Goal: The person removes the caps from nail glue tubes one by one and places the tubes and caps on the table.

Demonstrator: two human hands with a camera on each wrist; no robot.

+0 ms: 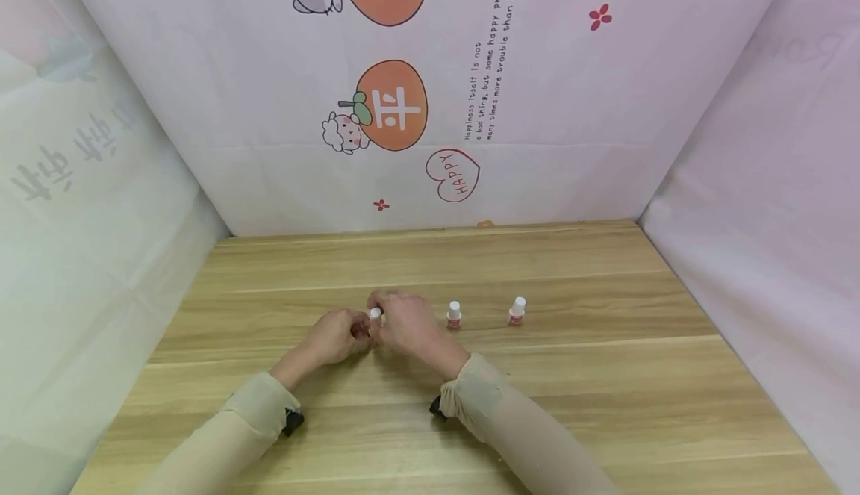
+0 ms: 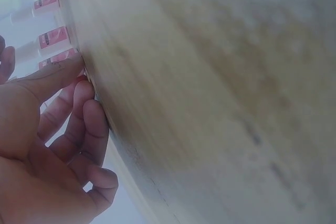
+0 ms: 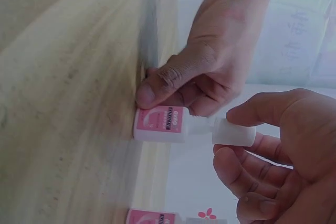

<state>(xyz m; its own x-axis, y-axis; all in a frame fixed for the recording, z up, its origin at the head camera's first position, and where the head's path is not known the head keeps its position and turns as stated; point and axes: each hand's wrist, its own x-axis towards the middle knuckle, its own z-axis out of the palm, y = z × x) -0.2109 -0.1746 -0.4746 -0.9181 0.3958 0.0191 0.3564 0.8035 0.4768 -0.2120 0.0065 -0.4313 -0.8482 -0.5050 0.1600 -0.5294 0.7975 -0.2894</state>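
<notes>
A small white bottle (image 3: 160, 129) with a pink label stands on the table between the two hands. My left hand (image 1: 334, 337) holds it low down, thumb against its side in the right wrist view. My right hand (image 1: 411, 322) pinches a white cap (image 3: 233, 132) between thumb and fingers. The cap sits out past the bottle's neck, around or just off the pale nozzle (image 3: 199, 124); which one I cannot tell. In the left wrist view the held bottle (image 2: 59, 59) is partly covered by a finger.
Right of the hands stand two more capped bottles, one nearer (image 1: 454, 316) and one farther right (image 1: 516, 312). The wooden table (image 1: 605, 405) has white printed cloth (image 1: 537, 181) behind it and on both sides.
</notes>
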